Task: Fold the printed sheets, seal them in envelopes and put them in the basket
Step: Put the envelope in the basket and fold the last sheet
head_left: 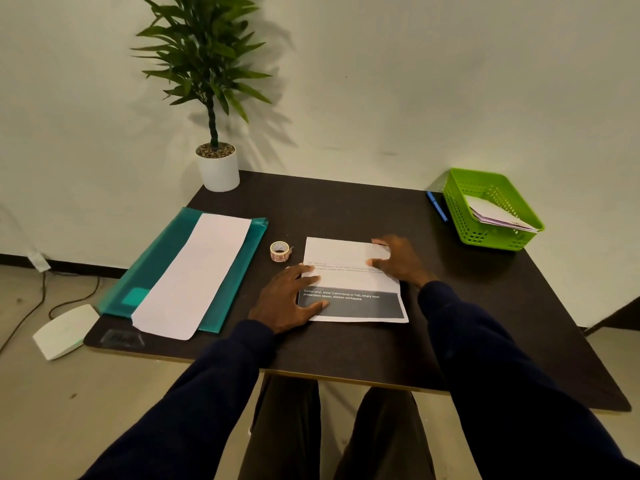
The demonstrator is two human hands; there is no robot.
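Touching the printed sheet (349,273) are left hand (289,299) and right hand (400,261).

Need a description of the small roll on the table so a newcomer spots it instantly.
On the dark table, look in the gap between the teal folder at left and the printed sheet in the middle. The roll sits there, touching neither. It is the only small ring, cream with a pinkish band.

dark navy long sleeves (194,393) end at the wrists of left hand (287,299) and right hand (398,261); dark brownish trousers (287,427)
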